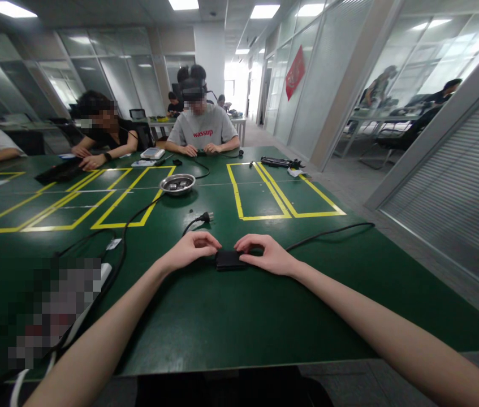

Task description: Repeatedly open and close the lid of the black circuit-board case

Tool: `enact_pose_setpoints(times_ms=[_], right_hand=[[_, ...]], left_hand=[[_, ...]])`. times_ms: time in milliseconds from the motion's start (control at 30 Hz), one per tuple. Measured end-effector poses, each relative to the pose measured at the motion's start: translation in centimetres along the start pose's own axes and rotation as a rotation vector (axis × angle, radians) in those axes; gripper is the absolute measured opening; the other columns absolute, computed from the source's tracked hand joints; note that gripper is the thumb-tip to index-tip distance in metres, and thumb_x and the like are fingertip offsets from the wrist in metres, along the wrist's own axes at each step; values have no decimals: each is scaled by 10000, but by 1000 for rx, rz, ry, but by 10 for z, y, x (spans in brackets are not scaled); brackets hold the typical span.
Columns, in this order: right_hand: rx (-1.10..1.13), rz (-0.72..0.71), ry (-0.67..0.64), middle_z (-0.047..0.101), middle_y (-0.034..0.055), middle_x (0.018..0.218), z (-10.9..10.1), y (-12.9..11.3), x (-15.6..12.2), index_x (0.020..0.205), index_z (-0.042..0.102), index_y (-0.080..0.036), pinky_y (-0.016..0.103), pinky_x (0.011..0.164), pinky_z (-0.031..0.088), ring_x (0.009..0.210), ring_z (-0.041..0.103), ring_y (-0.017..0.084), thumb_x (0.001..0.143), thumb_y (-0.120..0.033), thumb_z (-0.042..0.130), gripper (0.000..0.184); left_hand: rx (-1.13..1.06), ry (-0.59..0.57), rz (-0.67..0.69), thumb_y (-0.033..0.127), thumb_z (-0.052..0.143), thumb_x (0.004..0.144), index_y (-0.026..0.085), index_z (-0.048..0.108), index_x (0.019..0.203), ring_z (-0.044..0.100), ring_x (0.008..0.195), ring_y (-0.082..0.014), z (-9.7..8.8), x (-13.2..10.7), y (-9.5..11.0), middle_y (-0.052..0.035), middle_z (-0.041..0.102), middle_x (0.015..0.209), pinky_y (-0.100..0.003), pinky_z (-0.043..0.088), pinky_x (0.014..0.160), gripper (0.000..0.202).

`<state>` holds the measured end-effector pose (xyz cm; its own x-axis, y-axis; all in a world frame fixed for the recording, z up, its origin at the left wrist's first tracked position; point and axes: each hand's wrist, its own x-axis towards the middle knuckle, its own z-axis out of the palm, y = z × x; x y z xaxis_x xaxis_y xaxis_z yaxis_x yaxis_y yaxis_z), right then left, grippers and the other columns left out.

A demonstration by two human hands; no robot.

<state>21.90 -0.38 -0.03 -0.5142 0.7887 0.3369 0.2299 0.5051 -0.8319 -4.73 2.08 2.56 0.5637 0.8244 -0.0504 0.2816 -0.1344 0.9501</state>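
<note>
A black power adapter (229, 260), a flat box with cords, lies on the green table in front of me. My left hand (192, 249) has its thumb and fingers curled at the adapter's left end. My right hand (267, 254) pinches the right end, thumb on the near side and fingertips on top. A black cord (328, 234) trails off to the right from behind my right hand. Beyond my left hand lies a power plug (205, 217) with its prongs pointing right; its cord passes behind that hand.
A metal bowl (177, 184) with small metal parts stands farther off. Yellow tape (264, 217) marks rectangles on the table (205, 328). A blurred-out object (56, 311) and cables lie at the left. A folded black tripod-like item (281, 163) lies far right. Co-workers sit across the table.
</note>
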Motion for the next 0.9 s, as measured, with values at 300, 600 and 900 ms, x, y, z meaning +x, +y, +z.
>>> enact_pose_setpoints(times_ms=[300, 600, 900], right_hand=[[-280, -97, -40, 758, 80, 1030, 5, -5, -2, 1066, 731, -181, 340, 841, 551, 913, 701, 202, 937, -283, 664, 177], [-314, 67, -81, 716, 83, 1103, 7, -10, -2, 1213, 689, -192, 391, 910, 539, 1007, 665, 233, 827, -294, 826, 422], [-339, -115, -94, 679, 72, 1073, 4, -12, -1, 1086, 667, -194, 388, 896, 521, 1015, 624, 243, 761, -255, 874, 391]], left_hand=[[175, -21, 29, 370, 744, 801, 142, 717, 909, 655, 760, -162, 7, -1, 1, -42, 734, 841, -272, 513, 741, 254], [717, 24, 228, 467, 613, 953, 186, 721, 912, 632, 817, -184, 23, -3, 6, -45, 682, 923, -278, 466, 725, 304], [1089, 20, 127, 655, 561, 942, 207, 616, 818, 658, 751, -225, 38, -4, 11, -42, 716, 832, -280, 377, 618, 469]])
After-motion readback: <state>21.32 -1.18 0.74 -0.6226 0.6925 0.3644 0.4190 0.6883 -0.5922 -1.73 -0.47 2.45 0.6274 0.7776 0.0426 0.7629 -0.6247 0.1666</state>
